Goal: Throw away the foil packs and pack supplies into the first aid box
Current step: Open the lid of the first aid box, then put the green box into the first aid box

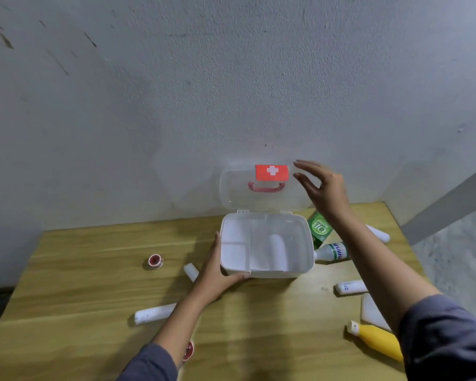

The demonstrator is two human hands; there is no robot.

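Your left hand (pixel 217 273) grips first aid box (pixel 267 247) front-left corner; right hand (pixel 320 185) open beside upright lid (pixel 237 188); supplies scattered on table (pixel 94 270).

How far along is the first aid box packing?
Early stage. Done: the first aid box is open, lid upright, one white roll inside. In hand: left hand steadies the box's front-left corner; right hand is open beside the lid, holding nothing. Left: tape roll, white rolls, green box, yellow bottle remain on the table. No foil packs clearly identifiable.
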